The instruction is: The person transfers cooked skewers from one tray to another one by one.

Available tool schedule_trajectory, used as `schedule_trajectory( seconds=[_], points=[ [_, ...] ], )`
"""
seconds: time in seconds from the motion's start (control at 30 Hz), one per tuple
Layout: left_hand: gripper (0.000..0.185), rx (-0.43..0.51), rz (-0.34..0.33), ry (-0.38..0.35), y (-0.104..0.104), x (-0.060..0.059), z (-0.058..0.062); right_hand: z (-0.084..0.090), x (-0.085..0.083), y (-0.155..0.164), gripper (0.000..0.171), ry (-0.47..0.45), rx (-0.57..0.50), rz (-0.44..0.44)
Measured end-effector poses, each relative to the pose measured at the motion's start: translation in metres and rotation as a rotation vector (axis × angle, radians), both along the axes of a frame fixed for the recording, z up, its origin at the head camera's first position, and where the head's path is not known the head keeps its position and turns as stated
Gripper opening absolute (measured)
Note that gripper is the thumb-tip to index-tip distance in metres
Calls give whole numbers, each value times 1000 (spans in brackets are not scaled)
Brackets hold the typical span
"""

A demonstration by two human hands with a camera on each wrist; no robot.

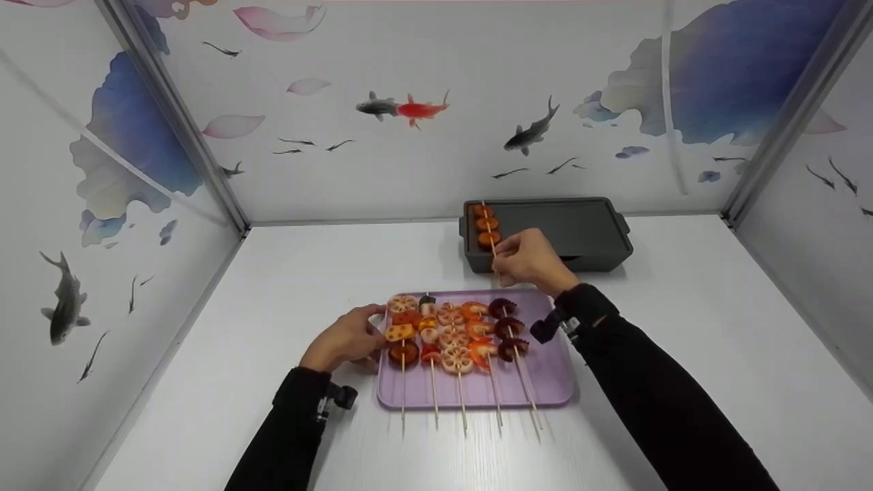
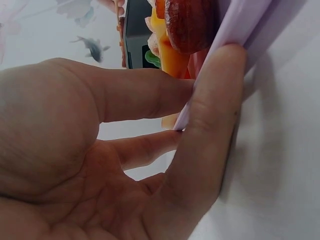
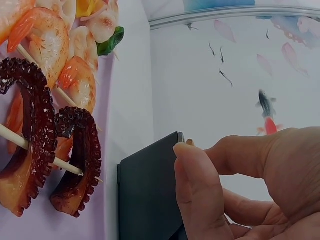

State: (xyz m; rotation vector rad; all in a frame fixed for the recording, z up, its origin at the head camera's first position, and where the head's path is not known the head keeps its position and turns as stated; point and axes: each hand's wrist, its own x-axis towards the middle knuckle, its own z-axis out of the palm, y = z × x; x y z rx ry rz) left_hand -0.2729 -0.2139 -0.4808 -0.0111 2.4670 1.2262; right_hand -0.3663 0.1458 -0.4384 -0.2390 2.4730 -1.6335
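My right hand [image 1: 532, 259] pinches the bare stick of a skewer of round orange-brown slices [image 1: 489, 239]. The slices lie along the left end of a dark grey grill plate [image 1: 573, 225], and the stick reaches over its front edge. In the right wrist view, thumb and fingertips meet on the stick's end [image 3: 190, 142]; the slices are hidden there. My left hand [image 1: 348, 337] holds the left rim of a lilac tray [image 1: 552, 382], with digits on both faces of the rim [image 2: 240, 25] in the left wrist view.
Several skewers lie side by side on the tray, sticks past its front edge: mixed pieces [image 1: 400, 332], lotus root slices [image 1: 456, 359], shrimp [image 1: 479, 329] and dark octopus tentacles [image 1: 509, 329]. A white table [image 1: 273, 273] carries everything. Behind stands a painted wall [image 1: 307, 177].
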Motion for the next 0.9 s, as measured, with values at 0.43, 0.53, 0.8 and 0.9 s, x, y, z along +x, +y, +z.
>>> schedule_trajectory(
  seconds=[0.43,0.53,0.8,0.9],
  points=[
    [79,-15,-8,7,-1,0,1,0,4,7,42,26,19,-25],
    [78,-15,-9,10,-1,1,1,1,6,9,43,32,21,-23],
    [76,-19,-12,17,-1,0,0,1,12,14,42,33,18,-21],
    [75,-25,-19,28,-2,1,-1,1,16,15,42,28,11,-21]
  ],
)
